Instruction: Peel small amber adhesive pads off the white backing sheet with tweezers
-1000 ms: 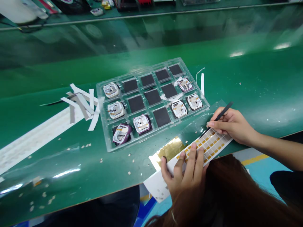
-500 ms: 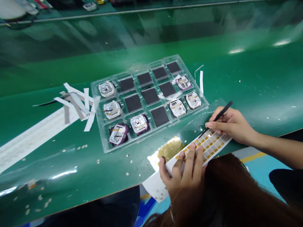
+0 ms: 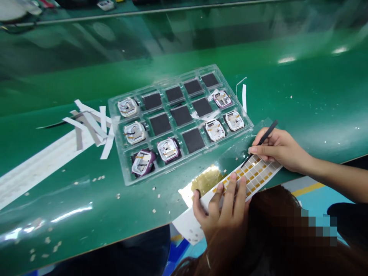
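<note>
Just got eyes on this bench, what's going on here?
The left hand lies with fingers spread on a white sheet of small amber pieces, near the bench edge. The right hand grips a slim black tool, its tip down at the sheet's far edge. Beyond them, a clear compartment tray holds seven white-faced device parts; its other compartments show black pads. Loose paper strips lie left of the tray.

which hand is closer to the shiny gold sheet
Left. The left hand is just beside the gold sheet, on its near side, while the right hand, holding a slim black tool, is farther off to the right.
</note>
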Motion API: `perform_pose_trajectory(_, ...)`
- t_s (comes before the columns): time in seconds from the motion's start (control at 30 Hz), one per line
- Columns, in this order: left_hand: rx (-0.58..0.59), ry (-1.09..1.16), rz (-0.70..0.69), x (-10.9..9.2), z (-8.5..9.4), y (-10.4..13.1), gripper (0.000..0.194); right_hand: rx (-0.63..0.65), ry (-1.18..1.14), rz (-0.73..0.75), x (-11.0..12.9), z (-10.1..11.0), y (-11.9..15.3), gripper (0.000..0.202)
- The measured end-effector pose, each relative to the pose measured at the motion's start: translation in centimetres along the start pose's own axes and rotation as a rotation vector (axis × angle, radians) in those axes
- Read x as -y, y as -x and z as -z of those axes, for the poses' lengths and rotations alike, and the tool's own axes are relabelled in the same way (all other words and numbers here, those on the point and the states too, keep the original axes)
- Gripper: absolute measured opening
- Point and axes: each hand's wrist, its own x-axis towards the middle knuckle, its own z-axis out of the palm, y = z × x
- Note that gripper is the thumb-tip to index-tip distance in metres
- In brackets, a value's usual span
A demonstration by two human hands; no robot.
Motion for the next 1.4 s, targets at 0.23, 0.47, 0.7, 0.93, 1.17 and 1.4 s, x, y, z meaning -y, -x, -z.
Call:
perform_pose_trajectory(0.23,0.004,-0.019,-0.034,0.2,0.2,-0.2,0.033,-0.001,0.029,-0.021,0.3,-0.1,-0.1,0.029)
perform_pose_trajectory(0.47,0.019,-0.03,-0.038,0.2,0.2,-0.2,0.033,0.004,0.028,-0.016,0.2,0.0,-0.2,0.027)
perform_pose_trajectory(0.7,0.004,-0.01,-0.023,0.1,0.1,-0.2,0.032,0.0,0.027,-0.015,0.1,0.1,-0.2,0.028)
perform_pose_trajectory(0.93,-0.005,-0.004,0.03,-0.2,-0.2,-0.2,0.031,-0.009,0.036,-0.025,0.3,-0.1,-0.1,0.028)
perform_pose_trajectory(1.17,-0.064,0.002,0.023,-0.4,-0.6,-0.3,0.027,-0.066,-0.103,0.024,0.0,0.3,0.1,0.028)
perform_pose_trajectory(1.4,-0.102,-0.001,0.034,-0.5,-0.7,-0.2,0.027,-0.157,-0.055,0.123,2.2,-0.2,0.9,0.024)
